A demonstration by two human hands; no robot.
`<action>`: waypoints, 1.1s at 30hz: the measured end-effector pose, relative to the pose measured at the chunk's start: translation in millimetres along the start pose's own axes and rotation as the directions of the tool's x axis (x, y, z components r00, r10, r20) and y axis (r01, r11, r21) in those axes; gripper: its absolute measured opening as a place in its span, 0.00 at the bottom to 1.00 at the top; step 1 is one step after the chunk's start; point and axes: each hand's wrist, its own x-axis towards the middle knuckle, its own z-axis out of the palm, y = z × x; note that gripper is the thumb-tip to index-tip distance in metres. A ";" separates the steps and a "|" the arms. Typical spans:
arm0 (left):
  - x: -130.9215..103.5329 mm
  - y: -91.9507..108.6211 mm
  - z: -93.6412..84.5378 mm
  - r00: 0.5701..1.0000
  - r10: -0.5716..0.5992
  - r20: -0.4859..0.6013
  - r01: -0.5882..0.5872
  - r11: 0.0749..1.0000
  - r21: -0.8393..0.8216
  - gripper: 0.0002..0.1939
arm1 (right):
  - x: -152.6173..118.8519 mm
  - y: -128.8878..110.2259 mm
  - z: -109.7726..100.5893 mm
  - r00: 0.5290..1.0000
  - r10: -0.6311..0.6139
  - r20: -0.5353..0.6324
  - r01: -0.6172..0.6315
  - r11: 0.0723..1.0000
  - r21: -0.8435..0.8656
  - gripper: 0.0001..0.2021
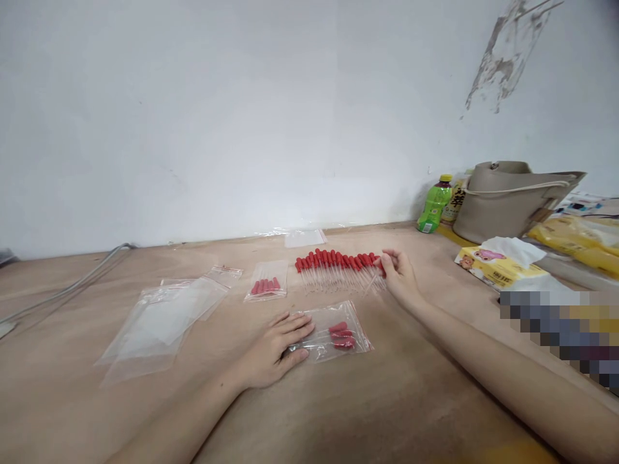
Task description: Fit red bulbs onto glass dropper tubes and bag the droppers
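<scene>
My left hand point(278, 348) lies flat with its fingers apart on the left end of a clear zip bag point(320, 317). Three droppers with red rubber bulbs point(342, 334) show inside this bag; the fingers hide part of them. At the right end of a row of red-bulbed droppers point(333, 259), my right hand point(400, 276) pinches one dropper point(382, 265) by its bulb. The row lies side by side, bulbs toward the wall and thin clear tubes toward me. Beyond my left hand lies another small bag point(271, 270) with several droppers in it.
Flat clear bags point(159, 322) overlap on the left, near a grey cable point(97, 269). A further bag point(304, 238) lies by the wall. To the right stand a green bottle point(435, 205), a beige handbag point(503, 206) and a yellow tissue pack point(498, 267).
</scene>
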 end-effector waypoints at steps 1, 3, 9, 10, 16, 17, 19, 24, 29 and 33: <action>0.0 0.1 0.0 1.000 0.000 -0.004 0.000 1.000 0.000 0.23 | -10.3 1.5 -3.6 0.997 0.079 -0.021 -0.078 0.995 0.069 0.15; 0.1 0.3 -0.1 1.000 -0.006 -0.016 0.006 1.000 0.001 0.23 | -27.1 3.4 -8.2 0.974 0.226 -0.033 -0.216 0.958 0.191 0.15; -0.9 2.2 -0.1 0.999 -0.016 -0.041 0.016 1.000 0.005 0.24 | -47.9 -6.5 -6.0 0.899 0.424 0.110 -0.431 0.812 0.393 0.15; -1.0 2.5 -0.1 0.999 -0.013 -0.043 0.013 1.000 0.004 0.24 | -49.4 -8.9 -5.7 0.879 0.448 0.162 -0.474 0.793 0.383 0.14; -1.5 2.0 0.9 0.998 -0.017 -0.052 0.017 1.000 0.002 0.25 | -51.7 -15.8 -12.6 0.745 0.435 0.505 -0.568 0.811 0.139 0.14; -1.5 1.8 1.2 0.998 -0.019 -0.053 0.019 1.000 0.003 0.25 | -51.4 -16.2 -13.8 0.729 0.418 0.542 -0.536 0.841 0.072 0.14; -1.5 1.5 1.6 0.998 -0.020 -0.052 0.020 1.000 0.006 0.25 | -51.3 -16.8 -14.9 0.693 0.391 0.606 -0.459 0.887 -0.047 0.15; -1.5 2.0 1.4 0.999 -0.027 -0.047 0.028 0.999 0.019 0.25 | -55.9 -20.2 -7.6 0.626 0.357 0.693 -0.392 0.913 -0.116 0.18; -1.1 1.8 1.6 0.999 -0.021 -0.048 0.022 0.999 0.025 0.25 | -62.5 -25.8 6.1 0.623 0.312 0.717 -0.399 0.916 -0.052 0.14; -0.6 1.6 2.1 0.998 -0.016 -0.062 0.017 1.000 0.018 0.25 | -67.1 -28.0 13.7 0.590 0.293 0.753 -0.438 0.899 -0.006 0.14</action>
